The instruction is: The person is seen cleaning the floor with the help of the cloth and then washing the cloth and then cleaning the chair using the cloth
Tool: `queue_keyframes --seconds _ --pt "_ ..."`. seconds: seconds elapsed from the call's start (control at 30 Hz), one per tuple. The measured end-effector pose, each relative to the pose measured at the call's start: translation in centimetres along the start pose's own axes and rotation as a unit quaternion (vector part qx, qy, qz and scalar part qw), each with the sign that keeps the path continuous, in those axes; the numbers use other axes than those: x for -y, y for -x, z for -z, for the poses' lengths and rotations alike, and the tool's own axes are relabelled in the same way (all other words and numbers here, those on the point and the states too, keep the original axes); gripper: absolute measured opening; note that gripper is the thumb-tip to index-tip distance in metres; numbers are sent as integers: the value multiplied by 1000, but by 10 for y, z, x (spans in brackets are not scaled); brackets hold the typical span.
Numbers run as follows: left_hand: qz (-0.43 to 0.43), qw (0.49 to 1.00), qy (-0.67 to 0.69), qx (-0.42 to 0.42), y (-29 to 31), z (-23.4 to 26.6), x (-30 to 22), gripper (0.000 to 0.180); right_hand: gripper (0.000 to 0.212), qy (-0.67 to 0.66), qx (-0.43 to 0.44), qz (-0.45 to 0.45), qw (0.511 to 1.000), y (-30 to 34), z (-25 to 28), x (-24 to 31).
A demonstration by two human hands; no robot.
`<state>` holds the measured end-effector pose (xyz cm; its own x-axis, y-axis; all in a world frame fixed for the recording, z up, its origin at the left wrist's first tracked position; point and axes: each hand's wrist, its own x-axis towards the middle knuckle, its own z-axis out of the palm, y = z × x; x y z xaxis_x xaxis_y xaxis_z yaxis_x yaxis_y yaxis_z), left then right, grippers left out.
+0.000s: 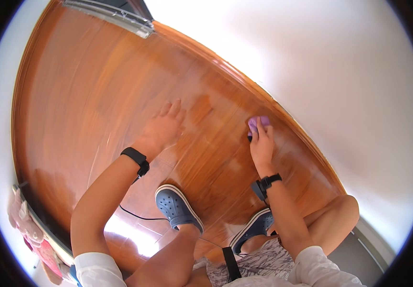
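My right hand (262, 143) is closed on a purple cloth (258, 123), bunched under the fingers against the glossy brown wooden floor (134, 81). A small dark patch shows at the cloth's lower left edge; what it is I cannot make out. To the left, my left hand (162, 126) is held out over the floor, palm down, holding nothing. Its fingers are stretched and a little apart, slightly blurred. A black band (137, 160) sits on my left wrist and another black band (269, 180) with a small box on my right.
A white wall (340, 91) with a wooden baseboard (283, 112) runs along the right. A dark, metal-edged object (130, 21) stands at the top. My blue clogs (175, 205) are on the floor, with a thin black cable (142, 217) beside them. Pink fabric (32, 229) lies at the lower left.
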<state>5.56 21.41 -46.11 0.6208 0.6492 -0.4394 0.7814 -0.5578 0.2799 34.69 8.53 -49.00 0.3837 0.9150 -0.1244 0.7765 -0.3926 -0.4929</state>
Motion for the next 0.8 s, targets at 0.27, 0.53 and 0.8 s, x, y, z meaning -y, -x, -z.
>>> queue_keyframes --seconds 0.27,0.53,0.8 --pt "36 995 94 -26 64 2 -44 59 49 -42 15 298 953 -135 -107 132" --pt "32 982 174 -60 116 -10 -87 55 59 45 122 477 869 -141 -85 146" --pt "38 981 170 -81 113 -11 -103 44 55 80 400 492 770 -41 20 26"
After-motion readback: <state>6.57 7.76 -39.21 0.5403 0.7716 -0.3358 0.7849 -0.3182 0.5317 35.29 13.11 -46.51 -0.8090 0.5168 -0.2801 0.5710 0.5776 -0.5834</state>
